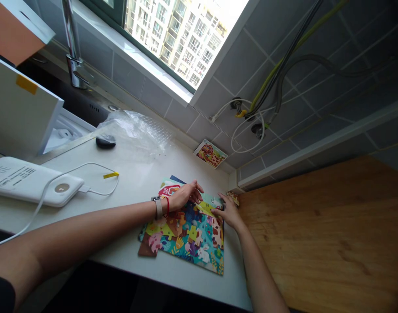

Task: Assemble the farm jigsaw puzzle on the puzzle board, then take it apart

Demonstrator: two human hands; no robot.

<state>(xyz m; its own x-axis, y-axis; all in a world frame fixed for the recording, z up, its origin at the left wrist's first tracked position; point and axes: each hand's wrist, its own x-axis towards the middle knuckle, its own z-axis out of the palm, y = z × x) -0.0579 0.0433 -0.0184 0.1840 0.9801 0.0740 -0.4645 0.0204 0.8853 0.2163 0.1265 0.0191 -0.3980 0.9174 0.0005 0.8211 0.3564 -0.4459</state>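
Multicolour jigsaw puzzle (192, 245), long axis along counter edge (182, 278), under L hand (185, 195), R hand (227, 211), both grips open.

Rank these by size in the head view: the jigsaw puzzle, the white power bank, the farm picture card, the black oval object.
Largest to smallest:
1. jigsaw puzzle
2. white power bank
3. farm picture card
4. black oval object
The puzzle and power bank look similarly long, but the puzzle covers more area.

Left hand (185, 195) and right hand (227, 212) touch a jigsaw puzzle (188, 243) (brightly coloured throughout)
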